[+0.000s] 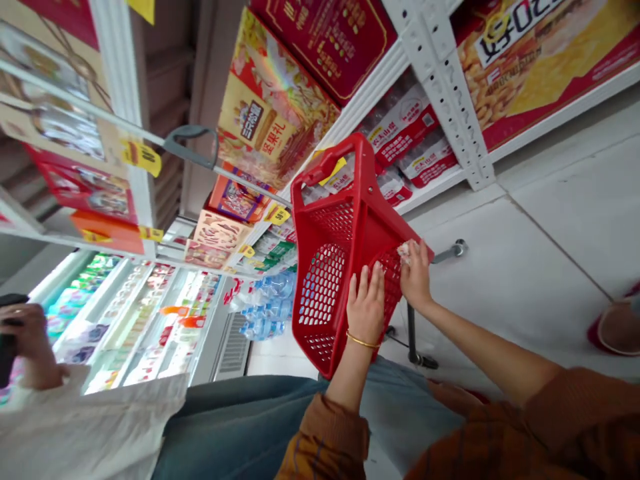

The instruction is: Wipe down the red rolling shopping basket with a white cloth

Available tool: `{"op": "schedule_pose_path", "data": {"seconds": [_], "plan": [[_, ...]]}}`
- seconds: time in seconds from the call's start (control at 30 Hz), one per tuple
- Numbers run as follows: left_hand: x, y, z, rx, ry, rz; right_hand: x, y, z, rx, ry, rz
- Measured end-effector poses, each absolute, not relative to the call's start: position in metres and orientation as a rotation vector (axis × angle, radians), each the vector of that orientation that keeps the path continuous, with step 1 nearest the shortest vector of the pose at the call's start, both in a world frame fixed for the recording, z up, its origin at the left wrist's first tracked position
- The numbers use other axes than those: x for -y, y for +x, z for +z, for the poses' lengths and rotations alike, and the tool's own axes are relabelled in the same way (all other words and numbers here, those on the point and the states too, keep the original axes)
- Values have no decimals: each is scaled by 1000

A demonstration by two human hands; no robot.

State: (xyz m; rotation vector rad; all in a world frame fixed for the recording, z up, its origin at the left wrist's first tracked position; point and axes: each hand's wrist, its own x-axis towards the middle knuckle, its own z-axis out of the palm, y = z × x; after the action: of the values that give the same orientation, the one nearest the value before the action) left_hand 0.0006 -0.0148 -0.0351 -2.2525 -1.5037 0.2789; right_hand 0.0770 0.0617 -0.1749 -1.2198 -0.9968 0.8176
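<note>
The picture is turned on its side, with the floor toward the right. A red plastic shopping basket (330, 287) with mesh walls and a red handle fills the middle. My left hand (367, 301), with a gold bracelet at its wrist, lies flat on the basket's outer wall, fingers stretched out. Beside it, my right hand (416, 275) presses on the same wall near the end of the basket. Its fingers are bent round a small white crumpled tissue (403, 251), only partly visible.
Metal legs with casters (457, 249) show beside the basket. A metal bar with a grey loop grip (190, 143) crosses the upper left. Shelves hold gift boxes (275, 107) and packed bottles (405, 127). Another person's hand (25, 340) holds something dark at the left edge.
</note>
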Motion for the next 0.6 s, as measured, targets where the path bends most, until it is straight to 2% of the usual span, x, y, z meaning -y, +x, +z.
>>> {"op": "schedule_pose_path", "data": {"seconds": [0.2,0.47,0.6], "plan": [[4,5,-37,1605,-1980,208,-67,70,-171,1066,-1261,784],[7,7,-47,1572,-1990,155,-50,66,-161,1172,-1189,765],[3,14,-29,1504,-1933,197,-43,70,-160,1189,-1150,722]]}}
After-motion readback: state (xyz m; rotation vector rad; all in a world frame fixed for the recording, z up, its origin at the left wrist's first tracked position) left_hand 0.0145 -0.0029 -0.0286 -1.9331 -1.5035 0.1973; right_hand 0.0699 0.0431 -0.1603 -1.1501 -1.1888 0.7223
